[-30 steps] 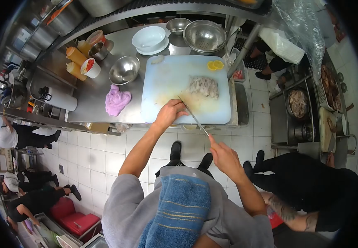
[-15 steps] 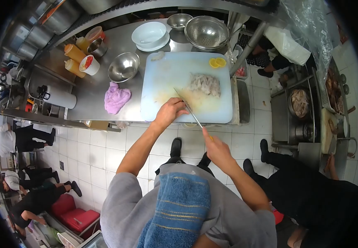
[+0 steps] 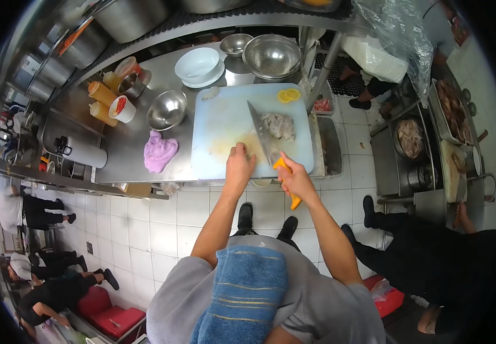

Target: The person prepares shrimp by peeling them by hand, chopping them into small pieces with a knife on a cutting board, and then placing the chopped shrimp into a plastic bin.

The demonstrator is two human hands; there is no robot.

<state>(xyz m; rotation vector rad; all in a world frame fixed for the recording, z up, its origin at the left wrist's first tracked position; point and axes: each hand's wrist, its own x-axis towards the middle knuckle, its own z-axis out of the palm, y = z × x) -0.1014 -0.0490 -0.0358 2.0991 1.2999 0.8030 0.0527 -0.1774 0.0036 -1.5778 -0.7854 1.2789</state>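
My right hand (image 3: 298, 182) is wrapped round the orange handle of a chef's knife (image 3: 261, 131). Its broad blade lies over the white cutting board (image 3: 213, 125), tip pointing away from me, just left of a pile of chopped pale, greyish raw flesh (image 3: 279, 126). Over the board's near edge is my left hand (image 3: 239, 166), fingers curled together; whatever they may hold is hidden. Cut lemon slices (image 3: 288, 95) sit at the board's far right corner, and a small pale piece (image 3: 210, 93) lies at the far left.
Left of the board are a steel bowl (image 3: 166, 110) and a purple cloth (image 3: 159, 151). Behind it stand white dishes (image 3: 197, 65) and a colander (image 3: 271, 55). Sauce bottles (image 3: 102, 93) are farther left. A co-worker in black (image 3: 426, 246) stands to the right.
The knife has turned from edge-on to showing its blade's flat side, and has moved forward beside the pile. My left hand has come off the blade. The pile looks more compact.
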